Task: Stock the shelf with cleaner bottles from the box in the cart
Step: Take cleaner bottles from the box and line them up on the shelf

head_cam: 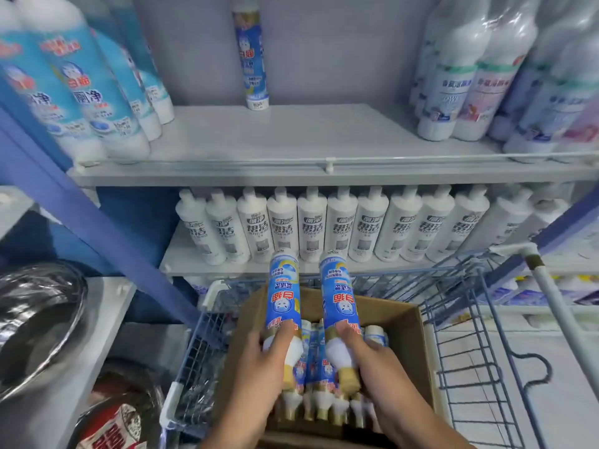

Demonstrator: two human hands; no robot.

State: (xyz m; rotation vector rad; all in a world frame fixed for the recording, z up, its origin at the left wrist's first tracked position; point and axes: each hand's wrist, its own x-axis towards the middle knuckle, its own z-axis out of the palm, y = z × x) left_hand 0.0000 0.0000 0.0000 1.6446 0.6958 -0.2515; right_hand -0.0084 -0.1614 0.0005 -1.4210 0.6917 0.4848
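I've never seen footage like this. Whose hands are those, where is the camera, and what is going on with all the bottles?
There is no machine here: a person wears a wide-angle camera on the head, looking forward and down, so you see only their two bare hands. That wide lens is why the shelves look bent.

The left hand grips one blue cleaner bottle near its neck, and the right hand grips a second bottle the same way. Both bottles point away from the person, above an open cardboard box packed with more of the same. The box sits in a blue wire cart.

Ahead, the upper shelf is mostly bare in the middle, with a single matching bottle standing at the back. The shelf below holds a row of white bottles.
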